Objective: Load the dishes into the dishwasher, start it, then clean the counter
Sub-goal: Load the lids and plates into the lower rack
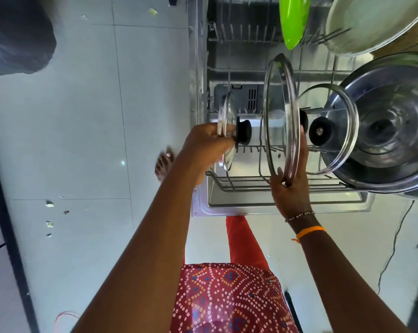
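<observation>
Upright, small lid (pixel 226 131) in left hand (pixel 203 150), large lid (pixel 279 116) in right hand (pixel 291 186)

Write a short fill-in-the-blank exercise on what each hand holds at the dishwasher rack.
1. The left hand holds the small glass lid near its black ____.
2. The right hand grips the large ____ lid by its rim.
3. The plate standing in the rack is ____.

Missing words: knob; glass; green
</observation>
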Available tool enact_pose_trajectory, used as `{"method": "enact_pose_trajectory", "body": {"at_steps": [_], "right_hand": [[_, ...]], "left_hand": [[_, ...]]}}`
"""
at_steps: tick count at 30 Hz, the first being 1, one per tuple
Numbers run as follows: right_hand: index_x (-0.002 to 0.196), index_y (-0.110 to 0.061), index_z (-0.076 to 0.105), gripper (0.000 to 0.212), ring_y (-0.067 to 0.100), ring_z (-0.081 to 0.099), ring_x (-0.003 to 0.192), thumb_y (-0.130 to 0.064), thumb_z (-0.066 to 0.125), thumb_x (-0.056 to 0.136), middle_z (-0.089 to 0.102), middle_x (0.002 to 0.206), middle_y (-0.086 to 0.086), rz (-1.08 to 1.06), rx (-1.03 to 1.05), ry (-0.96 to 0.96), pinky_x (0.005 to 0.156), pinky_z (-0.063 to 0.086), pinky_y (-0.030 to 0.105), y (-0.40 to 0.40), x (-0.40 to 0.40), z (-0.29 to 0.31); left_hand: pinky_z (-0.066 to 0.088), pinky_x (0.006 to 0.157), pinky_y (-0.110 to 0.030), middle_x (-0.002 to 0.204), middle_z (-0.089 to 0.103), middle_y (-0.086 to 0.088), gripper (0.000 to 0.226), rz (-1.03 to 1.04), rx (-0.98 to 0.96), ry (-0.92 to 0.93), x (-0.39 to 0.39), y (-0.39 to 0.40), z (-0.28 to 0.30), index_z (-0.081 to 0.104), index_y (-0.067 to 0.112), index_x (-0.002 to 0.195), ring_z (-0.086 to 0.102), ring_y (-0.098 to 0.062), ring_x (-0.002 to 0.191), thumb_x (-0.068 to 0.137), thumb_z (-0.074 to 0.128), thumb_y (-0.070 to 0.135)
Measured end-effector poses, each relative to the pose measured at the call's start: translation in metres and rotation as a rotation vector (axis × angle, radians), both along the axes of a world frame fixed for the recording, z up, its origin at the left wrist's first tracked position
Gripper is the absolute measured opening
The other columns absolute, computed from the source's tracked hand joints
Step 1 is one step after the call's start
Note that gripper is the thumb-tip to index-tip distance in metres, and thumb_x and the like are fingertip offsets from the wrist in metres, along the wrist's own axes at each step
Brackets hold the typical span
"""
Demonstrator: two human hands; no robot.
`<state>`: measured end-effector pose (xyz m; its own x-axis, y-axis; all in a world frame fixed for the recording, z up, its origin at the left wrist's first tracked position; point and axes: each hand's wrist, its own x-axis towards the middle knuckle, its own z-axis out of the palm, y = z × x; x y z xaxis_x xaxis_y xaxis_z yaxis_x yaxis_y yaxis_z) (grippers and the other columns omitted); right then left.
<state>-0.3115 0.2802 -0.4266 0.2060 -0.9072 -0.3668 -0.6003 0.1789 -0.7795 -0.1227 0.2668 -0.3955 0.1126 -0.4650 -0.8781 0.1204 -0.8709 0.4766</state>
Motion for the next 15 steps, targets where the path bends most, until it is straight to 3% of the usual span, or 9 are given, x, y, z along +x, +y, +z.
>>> {"method": "enact_pose_trajectory", "body": {"at_steps": [1, 4, 7, 8, 10, 12, 15], "right_hand": [[0.144, -0.030, 0.006, 0.089, 0.032, 0.024, 0.140, 0.008, 0.037, 0.070, 0.020, 0.151, 0.019, -0.015, 0.000, 0.021, 0.099, 0.037, 0.008, -0.001, -0.002, -0.003], [0.140, -0.041, 0.005, 0.089, 0.029, 0.028, 0.139, 0.003, 0.037, 0.071, 0.023, 0.151, 0.017, -0.002, 0.022, 0.038, 0.098, 0.042, 0.015, -0.004, -0.007, -0.010], [0.138, -0.046, 0.003, 0.091, 0.029, 0.041, 0.122, 0.004, 0.037, 0.070, 0.016, 0.155, 0.006, 0.030, 0.010, 0.045, 0.076, 0.047, 0.009, -0.005, -0.007, -0.013], [0.140, -0.045, 0.003, 0.092, 0.028, 0.042, 0.120, 0.002, 0.037, 0.069, 0.015, 0.156, 0.003, 0.030, 0.007, 0.054, 0.076, 0.048, 0.013, -0.005, -0.005, -0.013], [0.145, -0.035, 0.005, 0.092, 0.020, 0.030, 0.137, 0.002, 0.036, 0.068, 0.012, 0.156, -0.005, 0.034, -0.036, 0.076, 0.089, 0.047, 0.021, -0.006, 0.001, -0.013], [0.148, -0.023, 0.008, 0.089, 0.009, 0.017, 0.142, 0.004, 0.039, 0.068, 0.011, 0.155, -0.010, 0.040, -0.073, 0.091, 0.103, 0.043, 0.030, -0.007, 0.007, -0.015], [0.148, -0.019, 0.011, 0.086, 0.010, 0.020, 0.141, 0.003, 0.044, 0.072, 0.016, 0.155, -0.005, -0.005, -0.058, 0.103, 0.105, 0.040, 0.045, -0.006, 0.012, -0.015]], "left_hand": [[0.051, 0.090, -0.041, 0.098, 0.071, -0.011, 0.032, -0.004, 0.003, -0.001, -0.001, -0.001, 0.000, 0.067, 0.022, 0.104, 0.063, -0.026, 0.092, 0.081, 0.059, 0.000], [0.051, 0.090, -0.041, 0.092, 0.070, -0.005, 0.033, -0.001, 0.009, -0.005, -0.002, -0.001, 0.000, 0.066, 0.019, 0.109, 0.065, -0.029, 0.095, 0.082, 0.060, 0.001], [0.050, 0.091, -0.044, 0.091, 0.070, -0.006, 0.029, -0.007, 0.008, -0.010, 0.000, 0.000, 0.001, 0.067, 0.024, 0.099, 0.064, -0.029, 0.091, 0.082, 0.059, 0.001], [0.050, 0.091, -0.045, 0.095, 0.071, -0.010, 0.029, -0.007, 0.008, -0.013, 0.000, 0.001, 0.001, 0.066, 0.027, 0.092, 0.064, -0.031, 0.093, 0.082, 0.059, 0.001], [0.049, 0.092, -0.048, 0.104, 0.068, -0.020, 0.029, -0.001, 0.011, -0.017, 0.001, 0.003, 0.000, 0.063, 0.029, 0.086, 0.063, -0.030, 0.090, 0.082, 0.058, 0.001], [0.048, 0.092, -0.050, 0.108, 0.065, -0.026, 0.027, 0.012, 0.019, -0.006, 0.001, 0.005, -0.001, 0.063, 0.027, 0.088, 0.060, -0.028, 0.087, 0.083, 0.057, 0.001], [0.048, 0.092, -0.050, 0.109, 0.065, -0.026, 0.025, 0.022, 0.019, -0.004, 0.000, 0.006, -0.004, 0.064, 0.022, 0.098, 0.063, -0.036, 0.094, 0.084, 0.057, 0.002]]}}
